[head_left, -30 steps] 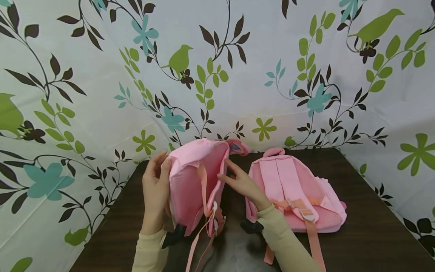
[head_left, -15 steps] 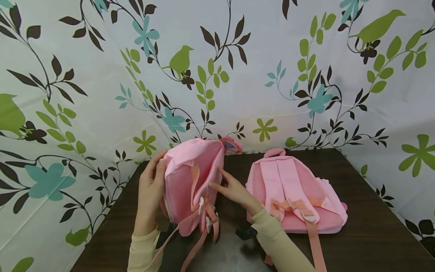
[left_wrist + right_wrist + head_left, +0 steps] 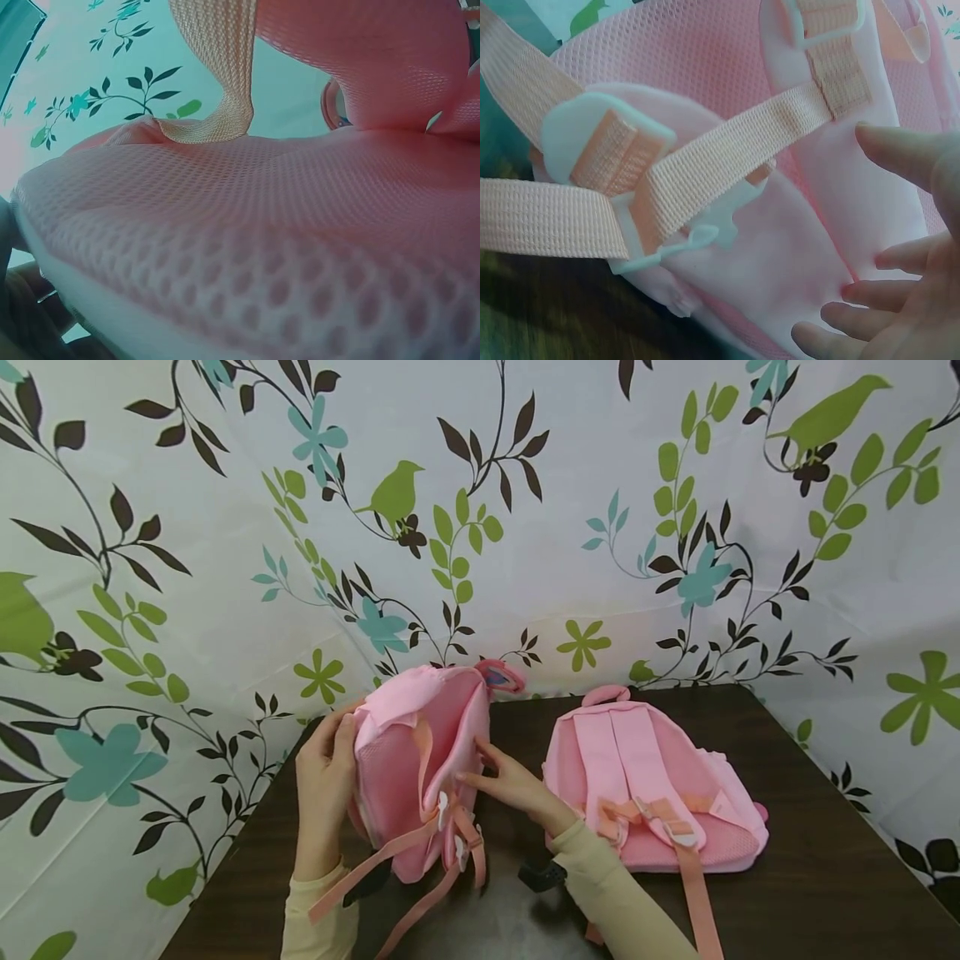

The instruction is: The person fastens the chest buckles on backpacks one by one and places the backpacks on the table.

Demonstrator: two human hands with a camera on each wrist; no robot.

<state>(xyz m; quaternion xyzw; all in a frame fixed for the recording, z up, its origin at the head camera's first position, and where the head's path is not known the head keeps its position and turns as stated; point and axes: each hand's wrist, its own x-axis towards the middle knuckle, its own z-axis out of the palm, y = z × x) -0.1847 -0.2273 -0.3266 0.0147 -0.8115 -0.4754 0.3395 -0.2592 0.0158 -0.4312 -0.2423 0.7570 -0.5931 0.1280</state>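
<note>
A pink backpack [image 3: 397, 702] stands tilted on the table, its mesh back panel [image 3: 247, 210] and padded shoulder straps facing me. My left hand [image 3: 325, 777] grips its left edge; some fingers are hidden behind the bag. On the right-hand shoulder strap [image 3: 832, 172], the fairly straight fingertips of my right hand [image 3: 517, 783] touch the fabric, thumb apart from the other fingers. Orange webbing [image 3: 727, 154] runs through white plastic buckles [image 3: 600, 127] at the lower end of the straps. A pink piece with a blue middle [image 3: 501, 677] sticks out at the top.
A second pink backpack [image 3: 611, 752] lies strap side up to the right, one orange strap [image 3: 701, 902] trailing toward the front. Both bags are on a dark wooden table [image 3: 810, 893]. Behind hangs a white cloth [image 3: 540, 568] printed with leaves and birds.
The held backpack has shifted to the left and turned a little, both hands moving along with it. Its loose orange straps have swung left. The other backpack stays put.
</note>
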